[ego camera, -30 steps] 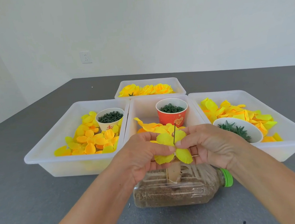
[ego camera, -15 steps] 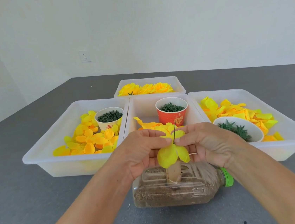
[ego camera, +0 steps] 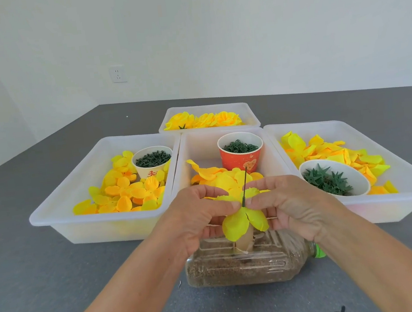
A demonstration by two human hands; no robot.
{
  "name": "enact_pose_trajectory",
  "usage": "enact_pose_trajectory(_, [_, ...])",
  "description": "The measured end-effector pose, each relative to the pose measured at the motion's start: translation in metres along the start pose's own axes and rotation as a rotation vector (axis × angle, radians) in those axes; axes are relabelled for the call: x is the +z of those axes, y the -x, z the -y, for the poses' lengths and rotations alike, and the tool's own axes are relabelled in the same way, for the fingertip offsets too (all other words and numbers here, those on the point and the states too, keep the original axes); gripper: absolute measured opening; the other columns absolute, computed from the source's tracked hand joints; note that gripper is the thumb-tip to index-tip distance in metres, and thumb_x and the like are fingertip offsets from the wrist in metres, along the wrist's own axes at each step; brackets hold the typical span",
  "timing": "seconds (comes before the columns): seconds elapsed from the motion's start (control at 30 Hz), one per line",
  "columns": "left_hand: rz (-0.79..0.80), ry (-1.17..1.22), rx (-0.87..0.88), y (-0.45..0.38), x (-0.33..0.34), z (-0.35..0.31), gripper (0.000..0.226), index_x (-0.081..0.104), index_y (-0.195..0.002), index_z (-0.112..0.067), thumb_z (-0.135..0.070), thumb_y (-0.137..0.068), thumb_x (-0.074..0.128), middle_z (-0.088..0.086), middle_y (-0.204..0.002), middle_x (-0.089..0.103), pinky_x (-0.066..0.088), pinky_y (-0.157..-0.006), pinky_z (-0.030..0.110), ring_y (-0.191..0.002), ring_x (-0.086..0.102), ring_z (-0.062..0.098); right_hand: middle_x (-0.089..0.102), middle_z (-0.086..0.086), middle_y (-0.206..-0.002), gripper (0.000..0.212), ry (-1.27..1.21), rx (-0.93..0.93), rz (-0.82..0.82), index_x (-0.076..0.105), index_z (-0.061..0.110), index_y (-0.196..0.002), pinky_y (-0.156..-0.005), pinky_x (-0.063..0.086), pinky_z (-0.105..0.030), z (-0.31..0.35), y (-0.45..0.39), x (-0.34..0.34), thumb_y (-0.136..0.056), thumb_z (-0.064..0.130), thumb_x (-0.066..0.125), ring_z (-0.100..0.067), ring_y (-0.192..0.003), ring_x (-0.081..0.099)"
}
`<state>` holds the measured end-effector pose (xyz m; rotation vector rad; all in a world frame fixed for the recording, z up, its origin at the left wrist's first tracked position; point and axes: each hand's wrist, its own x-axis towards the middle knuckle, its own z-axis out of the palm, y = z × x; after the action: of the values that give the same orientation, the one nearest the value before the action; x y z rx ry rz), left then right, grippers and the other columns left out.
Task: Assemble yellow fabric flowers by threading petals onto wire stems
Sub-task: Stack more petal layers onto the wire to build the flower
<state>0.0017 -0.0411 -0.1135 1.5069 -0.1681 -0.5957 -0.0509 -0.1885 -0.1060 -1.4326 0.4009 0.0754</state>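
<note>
Your left hand (ego camera: 201,218) and right hand (ego camera: 286,204) meet in front of you, thumbs and forefingers pinching a set of yellow petals (ego camera: 243,219) from either side, right where a thin dark green wire stem (ego camera: 244,186) pokes up through them. The stem stands nearly upright between your fingertips, its top end free in front of the red paper cup (ego camera: 241,155). Two petals hang down below your fingers, and others spread flat between your hands. Just beneath lies a clear plastic bottle (ego camera: 245,264) on its side, filled with brownish grains, its green cap (ego camera: 320,253) pointing right; a pale upright post (ego camera: 245,241) rises from it under the petals. Behind your hands sits the middle white tray (ego camera: 198,144), holding the red cup of green rings and loose petals. The left tray (ego camera: 75,193) holds petals and a white cup (ego camera: 152,162) of dark green pieces. The right tray (ego camera: 405,158) holds petals and a white bowl (ego camera: 333,178) of green star-shaped leaves. The far tray (ego camera: 207,109) holds finished yellow flowers (ego camera: 206,120). Everything rests on a grey table (ego camera: 48,289).
</note>
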Motion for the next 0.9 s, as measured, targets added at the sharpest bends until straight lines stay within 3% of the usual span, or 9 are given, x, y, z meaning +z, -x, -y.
enact_pose_trajectory(0.2, [-0.009,-0.024,-0.049,0.003,-0.002,-0.001,0.022,0.059,-0.093,-0.008,0.004,-0.077,0.069,0.014,-0.081,0.065,0.051,-0.060,0.032,-0.063,0.058,0.022,0.066,-0.006,-0.085,0.038,0.060,-0.074,-0.021,0.061,0.013,-0.106,-0.059,0.050,-0.030,-0.001,0.007,-0.002,-0.076,-0.008,0.067,-0.016,-0.069,0.064])
enact_pose_trajectory(0.3, [-0.020,-0.043,-0.012,0.006,-0.002,-0.005,0.021,0.062,-0.094,-0.008,0.004,-0.078,0.067,0.012,-0.084,0.065,0.051,-0.062,0.031,-0.068,0.059,0.022,0.063,-0.003,-0.099,0.032,0.253,-0.208,-0.104,0.068,0.022,-0.095,-0.067,0.043,-0.024,0.000,0.011,-0.005,-0.074,-0.003,0.071,-0.012,-0.081,0.059])
enact_pose_trajectory(0.37, [-0.049,-0.090,0.054,0.007,-0.002,-0.006,0.020,0.066,-0.093,-0.010,0.002,-0.077,0.069,0.005,-0.082,0.065,0.051,-0.065,0.028,-0.070,0.061,0.016,0.064,-0.002,-0.095,0.024,0.303,-0.293,-0.132,0.072,0.024,-0.085,-0.071,0.041,-0.024,0.000,0.014,-0.007,-0.073,0.004,0.075,-0.011,-0.082,0.058])
enact_pose_trajectory(0.5, [-0.073,-0.202,0.230,0.014,0.001,-0.005,0.012,0.072,-0.075,-0.016,-0.004,-0.074,0.074,0.005,-0.078,0.067,0.045,-0.063,0.015,-0.072,0.058,0.010,0.068,0.005,-0.099,0.014,0.413,-0.408,-0.078,0.075,0.023,-0.073,-0.084,0.046,-0.027,-0.002,0.019,-0.007,-0.066,0.013,0.081,-0.008,-0.097,0.062])
enact_pose_trajectory(0.57, [-0.061,-0.277,0.289,0.016,0.002,-0.003,0.011,0.074,-0.071,-0.017,-0.007,-0.071,0.077,0.018,-0.085,0.068,0.046,-0.072,0.023,-0.077,0.059,0.017,0.067,0.006,-0.101,0.013,0.439,-0.430,-0.082,0.075,0.022,-0.068,-0.086,0.049,-0.028,-0.004,0.018,-0.005,-0.065,0.012,0.082,-0.005,-0.098,0.062])
enact_pose_trajectory(0.63, [-0.091,-0.370,0.338,0.016,0.002,-0.001,0.011,0.075,-0.069,-0.021,-0.012,-0.068,0.081,0.016,-0.092,0.068,0.048,-0.081,0.032,-0.087,0.061,0.020,0.067,0.008,-0.098,0.012,0.468,-0.434,-0.101,0.074,0.021,-0.067,-0.084,0.051,-0.029,-0.005,0.016,-0.005,-0.065,0.013,0.083,-0.005,-0.096,0.062])
enact_pose_trajectory(0.73, [-0.125,-0.438,0.382,0.014,0.000,0.001,0.009,0.075,-0.069,-0.019,-0.014,-0.066,0.082,-0.006,-0.086,0.068,0.045,-0.074,0.016,-0.088,0.062,0.003,0.068,0.013,-0.091,0.015,0.532,-0.448,-0.121,0.073,0.025,-0.062,-0.078,0.048,-0.023,-0.005,0.013,-0.005,-0.066,0.014,0.083,-0.002,-0.088,0.063])
enact_pose_trajectory(0.8, [-0.116,-0.502,0.394,0.012,-0.002,0.001,0.007,0.076,-0.069,-0.019,-0.015,-0.067,0.081,-0.011,-0.085,0.067,0.038,-0.065,0.006,-0.083,0.059,-0.007,0.068,0.016,-0.088,0.017,0.605,-0.449,-0.112,0.071,0.027,-0.059,-0.069,0.041,-0.015,-0.004,0.012,-0.006,-0.066,0.017,0.083,0.005,-0.084,0.061])
enact_pose_trajectory(0.9, [-0.110,-0.651,0.438,0.010,-0.004,0.002,0.010,0.075,-0.070,-0.023,-0.014,-0.069,0.080,-0.013,-0.089,0.066,0.034,-0.067,0.000,-0.087,0.057,-0.006,0.066,0.018,-0.087,0.017,0.661,-0.437,-0.101,0.070,0.026,-0.057,-0.063,0.035,-0.012,-0.004,0.010,-0.005,-0.067,0.017,0.082,0.010,-0.083,0.059])
